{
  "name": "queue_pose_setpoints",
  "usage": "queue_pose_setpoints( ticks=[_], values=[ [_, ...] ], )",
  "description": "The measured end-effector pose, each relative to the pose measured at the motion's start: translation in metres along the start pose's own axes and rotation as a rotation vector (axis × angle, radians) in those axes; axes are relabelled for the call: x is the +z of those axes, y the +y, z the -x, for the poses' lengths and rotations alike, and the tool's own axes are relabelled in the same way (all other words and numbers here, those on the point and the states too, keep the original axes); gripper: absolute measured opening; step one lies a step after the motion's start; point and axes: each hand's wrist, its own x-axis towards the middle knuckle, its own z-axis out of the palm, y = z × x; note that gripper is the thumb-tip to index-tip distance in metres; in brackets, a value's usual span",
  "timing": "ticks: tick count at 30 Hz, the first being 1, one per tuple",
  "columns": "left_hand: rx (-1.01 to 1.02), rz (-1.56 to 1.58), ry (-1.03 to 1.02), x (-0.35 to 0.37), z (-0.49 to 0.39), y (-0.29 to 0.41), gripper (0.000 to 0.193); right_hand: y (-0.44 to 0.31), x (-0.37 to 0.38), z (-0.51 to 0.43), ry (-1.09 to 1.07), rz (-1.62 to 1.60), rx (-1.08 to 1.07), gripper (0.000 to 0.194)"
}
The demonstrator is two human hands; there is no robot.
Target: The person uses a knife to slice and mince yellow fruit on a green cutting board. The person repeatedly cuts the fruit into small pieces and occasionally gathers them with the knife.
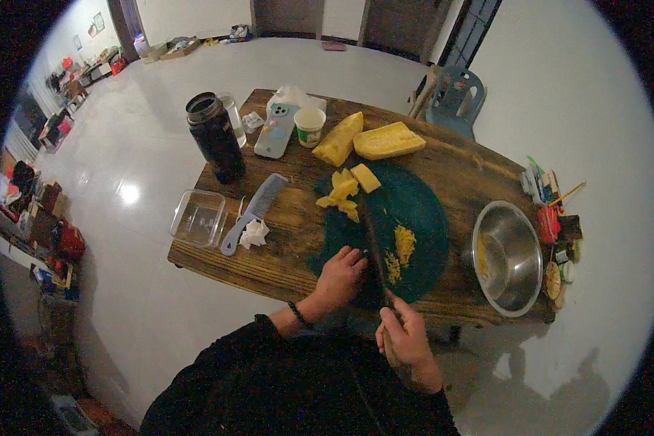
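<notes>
My right hand [406, 335] is closed around the handle of a kitchen knife [374, 245], whose dark blade points away from me over a round dark green cutting board [425, 201]. Left of the blade, my left hand [342, 278] rests at the board's near side with bent fingers; whether anything is under them cannot be seen. Near the knife tip lie thin yellow slices [340, 191] and a thick chunk [365, 178], seemingly squash. Fine yellow shreds [405, 245] sit right of the blade. Two large squash pieces [339, 139] [389, 140] lie beyond the board.
A steel bowl [515, 261] with yellow bits stands at the wooden table's [289, 218] right end. Leftward are a comb [255, 215], crumpled tissue [254, 234], a clear plastic box [198, 218] and a dark bottle [215, 139]. A phone [277, 131] and paper cup [309, 126] stand farther back.
</notes>
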Motion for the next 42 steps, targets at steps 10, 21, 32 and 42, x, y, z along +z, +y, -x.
queue_pose_setpoints(
  ticks=[10,21,32,42],
  values=[
    [-0.022,0.006,-0.030,0.000,0.000,0.001,0.020,-0.006,-0.014,0.012,0.067,-0.051,0.045,0.022],
    [-0.044,0.006,-0.038,0.002,0.000,0.000,0.017,-0.006,-0.022,0.027,0.056,-0.033,0.009,0.018],
    [-0.060,0.036,-0.074,0.002,0.001,-0.001,0.018,0.002,-0.027,0.032,-0.052,-0.021,0.008,0.016],
    [-0.069,0.048,-0.043,-0.003,-0.002,0.003,0.021,-0.004,-0.026,0.033,-0.059,-0.057,0.012,0.017]
  ],
)
